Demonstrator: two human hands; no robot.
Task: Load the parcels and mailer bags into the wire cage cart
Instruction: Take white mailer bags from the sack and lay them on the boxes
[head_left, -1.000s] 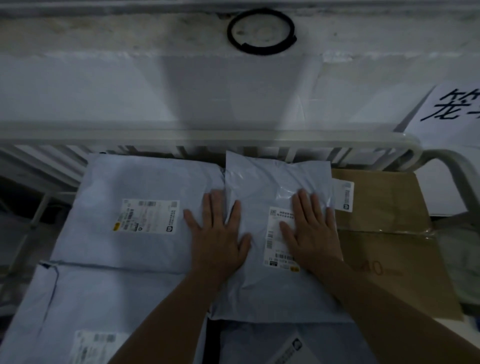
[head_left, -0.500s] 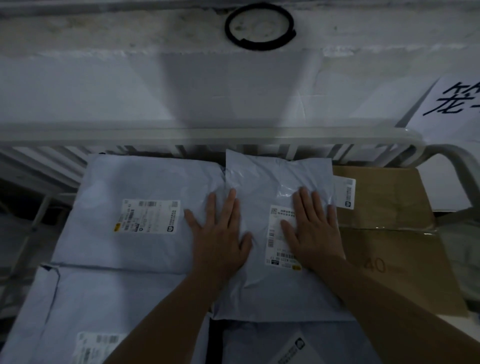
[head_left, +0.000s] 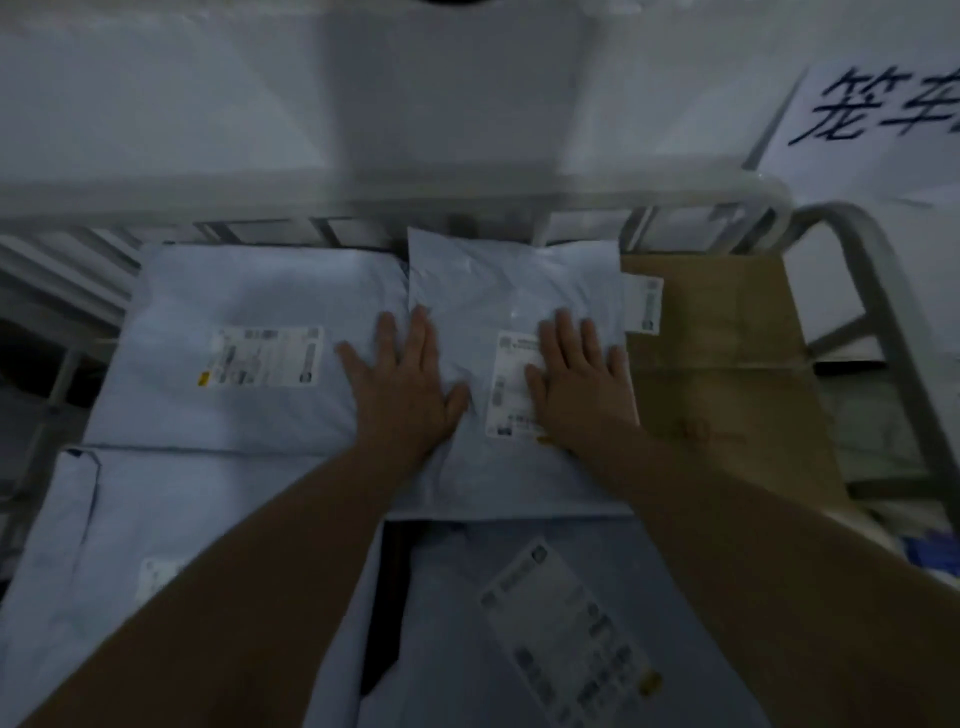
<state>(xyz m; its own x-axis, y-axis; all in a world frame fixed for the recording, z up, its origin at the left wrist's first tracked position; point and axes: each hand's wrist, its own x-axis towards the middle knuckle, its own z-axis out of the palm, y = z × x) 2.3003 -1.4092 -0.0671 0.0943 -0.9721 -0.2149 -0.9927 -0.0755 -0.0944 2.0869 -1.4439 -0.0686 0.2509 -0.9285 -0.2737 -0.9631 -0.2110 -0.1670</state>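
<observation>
white paper sign (head_left: 878, 119) reading "笼车", labels (head_left: 265, 356) on mailer bags (head_left: 249, 291) blurred

Head camera looks steeply down, close over the cart (head_left: 841, 270).

White wall (head_left: 156, 93), handwritten paper sign (head_left: 883, 156) upper right

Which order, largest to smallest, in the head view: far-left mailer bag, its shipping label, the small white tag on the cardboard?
Largest: far-left mailer bag
Next: shipping label
Smallest: small white tag
</observation>
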